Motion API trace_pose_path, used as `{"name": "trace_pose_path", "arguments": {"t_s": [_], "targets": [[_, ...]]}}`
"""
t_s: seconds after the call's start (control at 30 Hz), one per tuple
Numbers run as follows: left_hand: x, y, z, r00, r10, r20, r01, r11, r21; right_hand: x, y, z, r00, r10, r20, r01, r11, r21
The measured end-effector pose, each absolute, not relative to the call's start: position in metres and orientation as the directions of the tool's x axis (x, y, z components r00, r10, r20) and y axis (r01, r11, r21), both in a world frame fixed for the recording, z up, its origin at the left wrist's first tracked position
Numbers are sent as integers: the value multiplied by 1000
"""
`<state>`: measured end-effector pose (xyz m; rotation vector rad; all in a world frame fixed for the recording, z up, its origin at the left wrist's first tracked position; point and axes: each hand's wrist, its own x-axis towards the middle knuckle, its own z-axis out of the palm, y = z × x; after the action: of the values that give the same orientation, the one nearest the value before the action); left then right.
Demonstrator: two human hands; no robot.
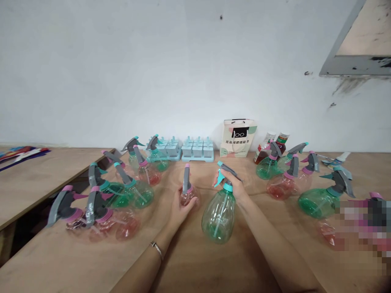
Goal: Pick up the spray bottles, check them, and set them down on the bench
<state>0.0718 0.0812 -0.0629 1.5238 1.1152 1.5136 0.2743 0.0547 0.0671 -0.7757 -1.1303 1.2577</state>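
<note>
My right hand (pixel 233 182) grips the grey and teal trigger head of a green spray bottle (pixel 218 215), which leans a little, with a dip tube inside and some green at its bottom. Just left of it, my left hand (pixel 182 207) is wrapped round the body of a pink spray bottle (pixel 191 195) with a grey and pink trigger head. The left thumb lies across the front of that bottle; the lower fingers are partly hidden behind it. A metal bracelet (pixel 157 249) circles the left wrist.
Several pink and green spray bottles (pixel 142 195) stand at the left, and several more (pixel 279 185) at the right. Along the wall are light blue popsicle molds (pixel 198 152), a paper bag (pixel 238 142) and two dark red bottles (pixel 281 142). A gap (pixel 33 224) separates two tabletops at the left.
</note>
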Motion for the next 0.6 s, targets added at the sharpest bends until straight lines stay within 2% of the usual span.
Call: {"name": "trace_pose_path", "arguments": {"t_s": [0.17,0.27,0.37,0.5,0.6], "targets": [[72,81,-62,-48,922,383,83,-379,922,274,52,63,69,956,285,-167,292,-942],[72,83,-63,-50,922,383,90,-378,921,284,45,59,75,965,253,-135,261,-956],[72,84,-65,-64,925,374,88,-368,926,308,30,51,223,954,200,-8,207,-978],[73,84,-64,-78,927,366,78,-360,930,350,-2,42,570,771,284,218,192,-957],[74,82,-61,-77,925,372,82,-366,927,382,-27,38,722,595,352,340,137,-930]]}}
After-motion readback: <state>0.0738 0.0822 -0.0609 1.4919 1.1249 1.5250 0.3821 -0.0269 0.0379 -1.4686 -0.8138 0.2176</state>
